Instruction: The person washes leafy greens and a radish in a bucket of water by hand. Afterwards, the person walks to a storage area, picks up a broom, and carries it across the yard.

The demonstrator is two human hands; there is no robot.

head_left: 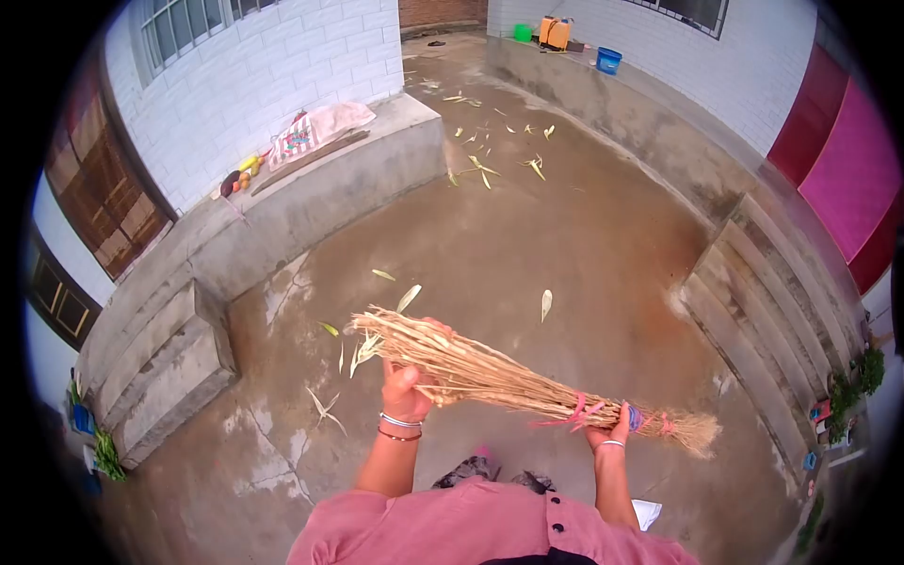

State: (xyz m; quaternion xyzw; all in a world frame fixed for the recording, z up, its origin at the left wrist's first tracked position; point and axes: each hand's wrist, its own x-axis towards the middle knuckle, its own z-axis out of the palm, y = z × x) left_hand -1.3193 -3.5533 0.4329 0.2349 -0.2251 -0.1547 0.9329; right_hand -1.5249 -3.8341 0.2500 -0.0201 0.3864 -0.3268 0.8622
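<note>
A straw broom (490,367), a long bundle of dry tan stalks, is held across in front of my body. Its thick, loose end points left, and the thin, frayed end lies to the right. Pink ties (584,410) and a blue tie bind it near the right end. My left hand (407,388) is closed around the left part from below, thumb in front and fingers mostly hidden behind the stalks. Near the ties, my right hand (610,431) grips the narrow part. Pale leaf husks (367,350) lie on the ground behind the left end.
Wet concrete ground (527,235) is strewn with husks (535,168). Concrete steps (169,377) rise at left, more steps (753,301) at right. On the left ledge (311,202) lie a sack (320,132) and vegetables. A blue bucket (609,62) and orange container (556,34) stand on the far ledge.
</note>
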